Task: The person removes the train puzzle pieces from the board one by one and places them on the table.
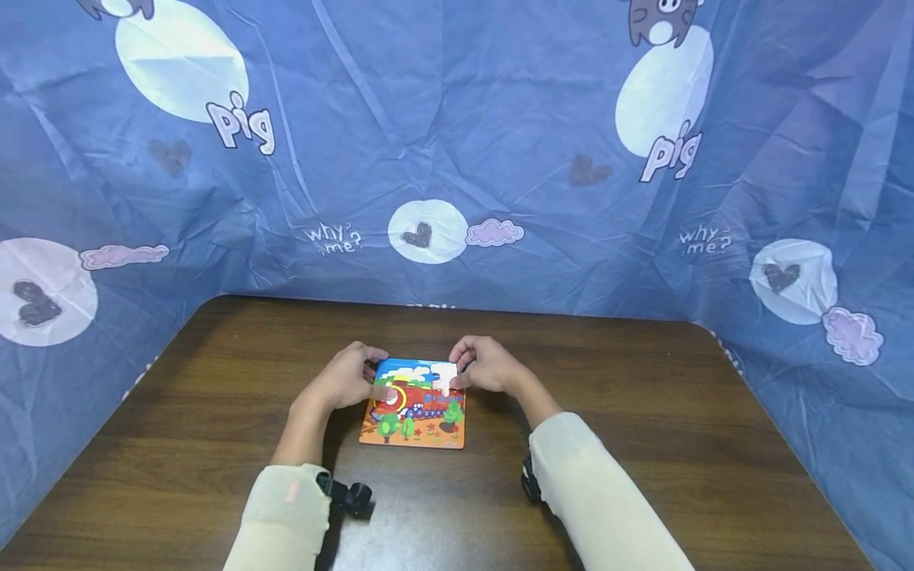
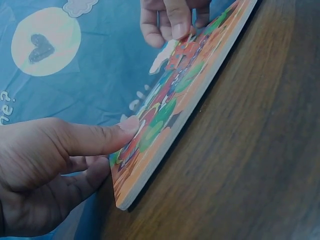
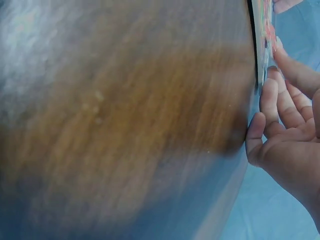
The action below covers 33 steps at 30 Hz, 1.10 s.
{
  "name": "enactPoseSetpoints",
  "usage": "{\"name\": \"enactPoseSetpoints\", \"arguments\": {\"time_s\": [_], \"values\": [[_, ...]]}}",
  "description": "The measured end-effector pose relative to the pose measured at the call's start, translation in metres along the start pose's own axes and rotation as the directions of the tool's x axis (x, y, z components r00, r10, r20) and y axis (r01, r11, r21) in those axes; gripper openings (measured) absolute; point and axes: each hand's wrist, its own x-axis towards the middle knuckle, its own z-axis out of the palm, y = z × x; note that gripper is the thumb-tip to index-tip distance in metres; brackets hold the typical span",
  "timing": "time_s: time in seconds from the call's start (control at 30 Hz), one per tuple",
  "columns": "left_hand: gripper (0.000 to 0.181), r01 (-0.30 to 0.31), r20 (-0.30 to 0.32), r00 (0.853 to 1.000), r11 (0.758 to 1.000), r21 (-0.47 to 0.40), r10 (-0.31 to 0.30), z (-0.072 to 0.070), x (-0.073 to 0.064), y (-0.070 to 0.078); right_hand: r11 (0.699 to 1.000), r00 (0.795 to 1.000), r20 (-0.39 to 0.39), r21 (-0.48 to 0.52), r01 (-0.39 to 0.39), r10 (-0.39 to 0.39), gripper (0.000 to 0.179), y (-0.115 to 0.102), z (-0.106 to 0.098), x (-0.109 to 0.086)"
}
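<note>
A flat jigsaw puzzle [image 1: 414,424] with a red train picture lies on the table. At its left side my left hand [image 1: 344,377] grips the board, thumb on the picture and the other fingers at the edge; the left wrist view shows this left hand [image 2: 65,165] close up. Over the upper right corner, my right hand [image 1: 489,365] pinches a pale puzzle piece [image 1: 443,376] between thumb and fingers. From the left wrist side, the white piece [image 2: 162,59] looks tilted up from the board. The right wrist view shows the right hand [image 3: 295,115] beside the board's edge.
The brown wooden table [image 1: 643,444] extends around the puzzle. A blue printed cloth [image 1: 443,143] hangs behind the table and at both sides. A black wrist camera mount [image 1: 350,496] sits on the left sleeve, close above the tabletop.
</note>
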Motion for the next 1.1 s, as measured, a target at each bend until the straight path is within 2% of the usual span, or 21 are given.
{"name": "enactPoseSetpoints", "arguments": {"time_s": [0.33, 0.47, 0.83, 1.1], "values": [[0.071, 0.001, 0.022, 1.0, 1.0, -0.027, 0.0, -0.0013, -0.0014, 0.0005, 0.996, 1.0, -0.021, 0.086, 0.024, -0.022, 0.025, 0.0036, 0.0031, -0.0004], [0.068, 0.015, 0.032, 0.999, 0.999, -0.03, -0.014, -0.0011, -0.0014, 0.0001, 0.994, 0.999, -0.035, 0.101, 0.029, -0.025, 0.022, 0.0025, 0.0035, -0.0012], [0.068, 0.04, 0.026, 0.999, 0.998, -0.046, -0.039, 0.0, -0.0024, 0.0018, 0.989, 0.995, -0.083, 0.139, 0.059, -0.048, 0.015, 0.0054, 0.0028, -0.0003], [0.067, 0.036, 0.017, 0.999, 0.998, -0.046, -0.036, 0.0002, -0.0022, 0.0019, 0.981, 0.991, -0.123, 0.18, 0.076, -0.055, 0.015, 0.0081, -0.0048, -0.0016]]}}
